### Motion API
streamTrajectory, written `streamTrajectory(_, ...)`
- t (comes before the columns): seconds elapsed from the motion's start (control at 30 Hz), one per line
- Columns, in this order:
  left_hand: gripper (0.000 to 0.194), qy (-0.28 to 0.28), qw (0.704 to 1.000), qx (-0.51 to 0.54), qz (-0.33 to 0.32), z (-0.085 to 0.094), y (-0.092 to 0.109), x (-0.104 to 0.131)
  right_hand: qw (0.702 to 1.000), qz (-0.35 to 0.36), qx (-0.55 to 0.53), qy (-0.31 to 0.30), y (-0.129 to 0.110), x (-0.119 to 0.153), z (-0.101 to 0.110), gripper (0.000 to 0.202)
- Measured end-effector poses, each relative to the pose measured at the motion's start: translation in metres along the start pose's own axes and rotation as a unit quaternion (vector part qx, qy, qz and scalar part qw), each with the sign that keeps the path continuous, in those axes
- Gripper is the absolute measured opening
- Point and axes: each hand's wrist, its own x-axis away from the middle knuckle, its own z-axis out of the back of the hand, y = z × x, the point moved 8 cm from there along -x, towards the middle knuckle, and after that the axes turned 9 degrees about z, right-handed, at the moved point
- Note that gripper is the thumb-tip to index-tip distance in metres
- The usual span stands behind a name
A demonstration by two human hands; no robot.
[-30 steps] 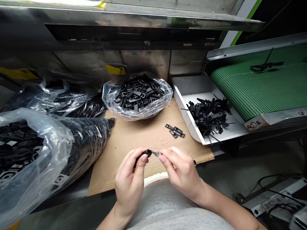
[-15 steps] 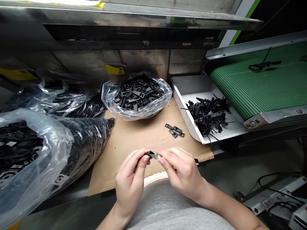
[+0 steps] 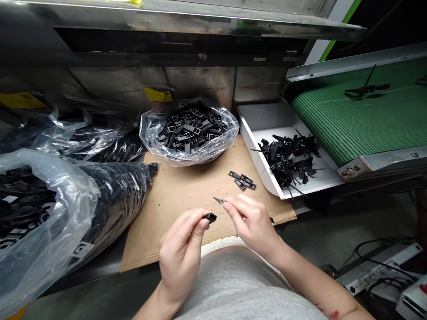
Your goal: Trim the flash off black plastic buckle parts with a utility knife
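While the left hand [image 3: 182,244] pinches a black part [image 3: 211,218] between thumb and fingers, the right hand [image 3: 251,220] grips a slim blade [image 3: 219,200] close behind its tip, much like a pen, which presumably gives fine control. The part's hollow end sticks out past the left fingertips and faces the blade side, probably so that its rim is exposed while the rest stays firm in the grasp; how much of it the palm hides, I cannot tell. The cardboard [image 3: 180,191] beneath seems to be there to shield the bench. The white tray [image 3: 263,122] sits beside and below the end of the green belt [image 3: 363,120] — a spot that would suit catching the spiky black pieces [image 3: 292,160] heaped in it. The open bag [image 3: 151,135] of parts stands at the back of the cardboard, within easy reach of either hand, it seems. As for the held part, it lies in front of the body, left of the right hand and slightly nearer the body than the blade tip — near, but not touching it. A few loose parts [image 3: 243,181] rest beyond the right hand, between bag and tray.
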Motion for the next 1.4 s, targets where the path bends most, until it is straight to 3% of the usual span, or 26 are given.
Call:
streamTrajectory(0.13, 0.014, -0.039, 0.986, 0.124, 0.102, -0.005, -0.017, -0.004, 0.996, 0.004, -0.091, -0.019, 0.002, -0.001, 0.0, 0.023)
streamTrajectory(0.23, 0.016, -0.081, 0.952, 0.22, 0.198, -0.012, -0.027, -0.004, 0.995, 0.038, -0.091, -0.027, -0.008, 0.002, 0.004, 0.021)
streamTrajectory(0.3, 0.021, -0.085, 0.941, 0.242, 0.222, -0.013, -0.027, -0.005, 0.995, 0.059, -0.073, -0.035, -0.016, 0.004, 0.006, 0.02)
streamTrajectory(0.77, 0.017, -0.076, 0.968, 0.18, 0.159, -0.009, -0.017, -0.006, 0.995, 0.094, -0.022, -0.038, -0.029, 0.003, 0.008, 0.022)
streamTrajectory(1.17, 0.018, -0.119, 0.945, 0.223, 0.208, -0.014, -0.029, -0.004, 0.995, 0.072, -0.047, -0.057, -0.021, 0.0, 0.003, 0.024)
streamTrajectory(1.4, 0.022, -0.141, 0.928, 0.251, 0.237, -0.019, -0.024, -0.002, 0.998, 0.026, -0.047, -0.042, 0.004, -0.003, -0.006, 0.024)
